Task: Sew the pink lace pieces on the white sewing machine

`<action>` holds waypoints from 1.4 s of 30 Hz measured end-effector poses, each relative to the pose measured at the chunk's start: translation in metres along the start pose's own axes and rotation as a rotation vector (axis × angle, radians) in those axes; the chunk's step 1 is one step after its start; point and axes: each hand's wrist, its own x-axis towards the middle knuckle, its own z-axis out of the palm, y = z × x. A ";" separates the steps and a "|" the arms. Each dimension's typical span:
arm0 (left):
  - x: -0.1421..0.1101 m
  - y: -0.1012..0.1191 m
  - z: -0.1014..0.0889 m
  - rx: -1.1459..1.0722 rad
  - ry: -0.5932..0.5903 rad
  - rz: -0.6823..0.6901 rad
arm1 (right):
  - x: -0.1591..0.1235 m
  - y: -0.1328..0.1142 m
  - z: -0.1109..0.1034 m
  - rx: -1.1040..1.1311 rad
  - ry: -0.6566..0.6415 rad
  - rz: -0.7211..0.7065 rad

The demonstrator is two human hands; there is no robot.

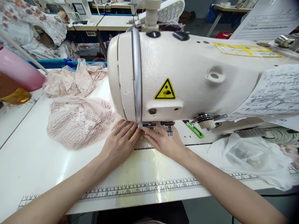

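My left hand [121, 140] lies palm down just left of the needle area, fingers stretched out over the edge of a pale pink lace fabric [80, 121]. The lace spreads in a loose heap to the left of that hand. On the other side, my right hand [165, 140] rests flat with fingers stretched toward the needle, its thumb and forefinger apart. Both hands sit under the head of a cream sewing machine [187, 74]. The machine head hides some fingertips and the fabric at the needle.
More pink lace [74, 77] lies behind. Green thread snips [195, 129] lie right of my right hand. A white translucent bag [251, 157] is at the right. A printed ruler [130, 190] runs along the table's front. A pink bottle [20, 68] stands left.
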 end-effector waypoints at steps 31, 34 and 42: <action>0.002 0.000 0.002 -0.105 -0.047 -0.123 | 0.000 0.009 0.002 0.142 -0.095 0.077; 0.000 0.002 0.002 -0.112 -0.061 -0.144 | 0.002 0.013 0.004 0.205 -0.059 0.105; 0.021 -0.024 0.000 -0.227 -0.136 -0.281 | 0.005 0.016 0.006 0.244 -0.045 0.151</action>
